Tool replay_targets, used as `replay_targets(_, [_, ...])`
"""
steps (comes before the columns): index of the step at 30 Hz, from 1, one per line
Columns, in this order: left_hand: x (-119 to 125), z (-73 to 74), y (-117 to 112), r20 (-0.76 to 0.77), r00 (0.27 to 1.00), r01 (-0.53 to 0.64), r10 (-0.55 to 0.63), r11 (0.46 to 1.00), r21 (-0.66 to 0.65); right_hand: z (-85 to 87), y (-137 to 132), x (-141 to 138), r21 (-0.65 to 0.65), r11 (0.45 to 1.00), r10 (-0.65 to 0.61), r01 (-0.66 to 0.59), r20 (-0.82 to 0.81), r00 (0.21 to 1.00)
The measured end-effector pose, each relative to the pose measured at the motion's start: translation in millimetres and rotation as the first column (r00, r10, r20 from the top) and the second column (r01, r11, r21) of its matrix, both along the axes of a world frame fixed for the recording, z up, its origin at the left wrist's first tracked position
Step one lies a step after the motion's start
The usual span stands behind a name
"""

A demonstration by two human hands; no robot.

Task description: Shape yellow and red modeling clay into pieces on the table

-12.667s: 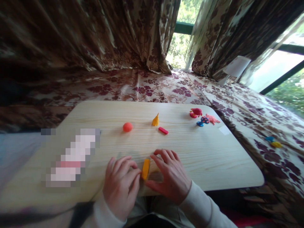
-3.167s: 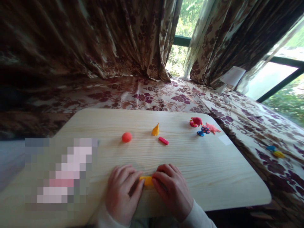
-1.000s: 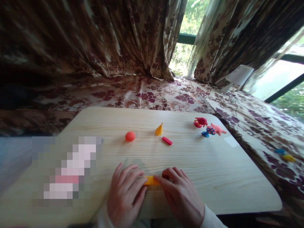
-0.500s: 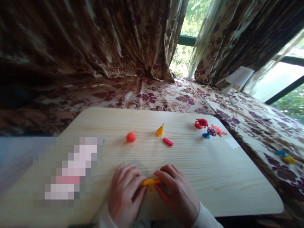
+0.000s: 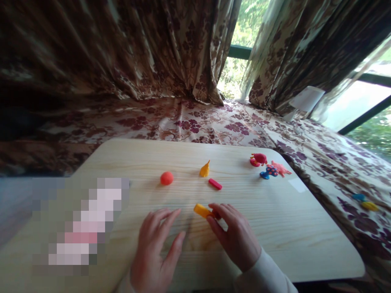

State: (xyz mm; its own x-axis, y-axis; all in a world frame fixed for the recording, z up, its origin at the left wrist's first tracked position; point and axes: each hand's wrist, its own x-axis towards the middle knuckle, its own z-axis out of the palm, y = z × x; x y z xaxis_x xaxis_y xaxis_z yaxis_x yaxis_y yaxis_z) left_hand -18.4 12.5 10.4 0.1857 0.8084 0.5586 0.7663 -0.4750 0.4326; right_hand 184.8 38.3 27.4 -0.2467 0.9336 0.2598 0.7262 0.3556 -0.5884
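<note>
While the left hand hangs loose over the near part of the table, thumb well apart from the fingers and nothing between them, the right hand has the bar — thumb on the near side, fingers curled over the other, pinched on its right end.

And what a bright little thing it is: plain orange-yellow, short and chunky, with a blunt, squared left end poking free toward the left hand. The top catches the light, the lower edge runs a deeper orange, and the whole bar slants, free end farther from the person. The right end disappears under the fingers, so its shape there can't be told; nor can we tell whether the bar touches the wood.

Just beyond it lies the stick, crimson and slim, and behind that stands the cone, yellow and tapering to a thin tip. Over to the left sits the ball, round and orange-red. Out by the far right corner — a tight cluster: crimson figure, blue figure, pink figure.
</note>
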Motion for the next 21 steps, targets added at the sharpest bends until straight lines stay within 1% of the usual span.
replay_targets(2, [1, 3.2, 1, 0.005, 1.0, -0.012, 0.012, 1.0, 0.016, -0.6, 14, 4, 0.037, 0.997, -0.064, 0.063, 0.025, 0.998])
replay_targets(5, [1, 1.8, 0, -0.004, 1.0, 0.009, -0.009, 0.999, 0.031, 0.1, 26, 6, 0.071, 0.991, -0.123, 0.114, 0.148, 0.981])
replay_targets(8, [-2, -2.3, -3, 0.001, 1.0, 0.009, -0.009, 1.0, 0.022, 3.2, 24, 10, 0.104, 0.981, -0.188, 0.166, 0.261, 0.947])
replay_targets(11, [-5, -4.1, -5, 0.005, 1.0, 0.011, -0.011, 1.0, 0.019, 6.3, 20, 15, 0.091, 0.976, -0.217, 0.199, 0.282, 0.935])
replay_targets(14, [-3, -4.2, -5, 0.006, 1.0, 0.016, -0.016, 0.999, 0.03, 7.8, 22, 16, 0.032, 0.977, -0.21, 0.21, 0.293, 0.933])
replay_targets(17, [1, -3.4, -5, 0.0, 1.0, 0.007, -0.007, 0.999, 0.05, 10.3, 22, 10, -0.017, 0.981, -0.181, 0.195, 0.303, 0.936])
replay_targets(19, [1, -1.6, -6, -0.015, 1.0, 0.006, -0.005, 0.999, 0.048, 13.5, 14, 3, -0.035, 0.99, -0.12, 0.134, 0.257, 0.959])
replay_targets(21, [-1, 1.1, -7, -0.027, 1.0, 0.006, -0.005, 0.999, 0.038, 16.6, 1, -4, -0.057, 0.998, 0.002, 0.009, 0.186, 0.983])
